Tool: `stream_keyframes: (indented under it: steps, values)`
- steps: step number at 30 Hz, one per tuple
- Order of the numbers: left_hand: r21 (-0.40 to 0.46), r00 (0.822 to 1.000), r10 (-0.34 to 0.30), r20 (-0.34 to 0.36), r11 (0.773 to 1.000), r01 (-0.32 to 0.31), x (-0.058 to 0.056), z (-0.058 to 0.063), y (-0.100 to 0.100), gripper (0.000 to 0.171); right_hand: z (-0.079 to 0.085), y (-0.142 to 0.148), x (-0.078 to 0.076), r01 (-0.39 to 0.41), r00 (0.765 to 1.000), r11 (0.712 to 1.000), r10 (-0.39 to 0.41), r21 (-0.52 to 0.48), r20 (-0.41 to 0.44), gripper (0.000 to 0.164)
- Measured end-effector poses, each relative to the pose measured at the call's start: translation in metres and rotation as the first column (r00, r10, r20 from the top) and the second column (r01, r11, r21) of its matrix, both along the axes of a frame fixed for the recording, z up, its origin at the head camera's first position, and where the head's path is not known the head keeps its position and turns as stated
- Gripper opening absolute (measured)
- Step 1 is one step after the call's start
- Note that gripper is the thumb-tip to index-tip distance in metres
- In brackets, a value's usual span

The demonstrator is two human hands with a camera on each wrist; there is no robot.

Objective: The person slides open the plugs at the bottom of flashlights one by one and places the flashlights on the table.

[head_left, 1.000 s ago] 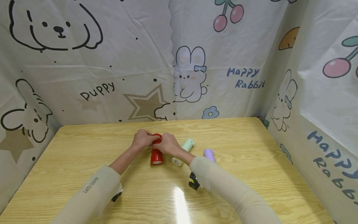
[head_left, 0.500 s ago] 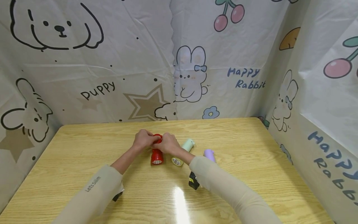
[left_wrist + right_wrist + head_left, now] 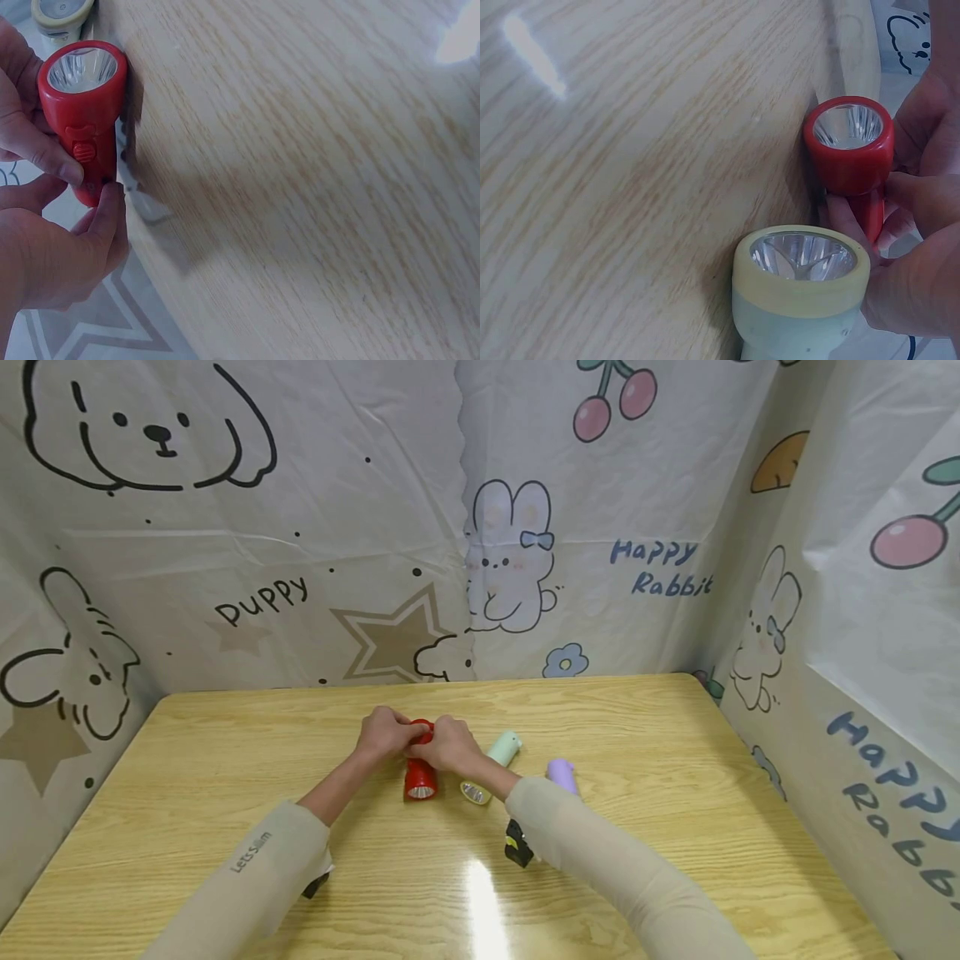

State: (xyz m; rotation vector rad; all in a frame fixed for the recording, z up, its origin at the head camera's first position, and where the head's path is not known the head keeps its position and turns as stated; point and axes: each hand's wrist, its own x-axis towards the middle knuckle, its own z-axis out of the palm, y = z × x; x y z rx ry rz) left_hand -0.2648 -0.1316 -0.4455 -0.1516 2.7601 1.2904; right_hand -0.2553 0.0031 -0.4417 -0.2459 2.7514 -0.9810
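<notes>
A red flashlight [image 3: 422,781] lies over the far middle of the table, its lens facing the person. My left hand [image 3: 382,732] pinches its tail end between thumb and fingers. From the other side my right hand [image 3: 454,746] grips its handle, thumb by the sliding switch in the left wrist view, where the red flashlight [image 3: 82,109] shows its clear reflector. Just right of my right hand rests a mint-green flashlight [image 3: 504,747] with a pale yellow head [image 3: 802,292], partly hidden by the forearm. The tail of the red flashlight is mostly covered by fingers.
Further right lies a purple cylinder [image 3: 561,775], its near part hidden behind the right sleeve. A black piece with a yellow mark [image 3: 517,845] shows beside that sleeve. Printed cloth walls [image 3: 300,610] enclose the wooden table [image 3: 247,752] at the back and sides.
</notes>
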Motion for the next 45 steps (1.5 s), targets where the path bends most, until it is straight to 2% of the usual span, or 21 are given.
stream_keyframes:
  steps: [13,25,33,45]
  values:
    - [-0.003,1.000,-0.021,-0.020,1.000,0.021,-0.0021,-0.0016,-0.0003,0.040,-0.0006,0.0006,-0.0011,0.002,1.000,1.000,-0.002,0.013,-0.015,0.038]
    - [0.011,1.000,-0.023,0.001,1.000,0.023,-0.0028,-0.0015,-0.0011,0.037,-0.0025,0.0004,-0.0010,0.006,1.000,1.000,-0.006,-0.007,0.009,0.040]
    - [-0.004,1.000,-0.029,0.011,1.000,0.029,-0.0033,-0.0001,-0.0018,0.037,-0.0042,0.0007,0.0008,0.011,1.000,1.000,-0.011,0.004,-0.012,0.047]
    - [0.021,0.999,-0.029,0.045,0.999,0.028,-0.0050,-0.0011,-0.0026,0.038,-0.0019,0.0014,0.0032,0.016,0.999,1.000,-0.016,-0.005,-0.036,0.054]
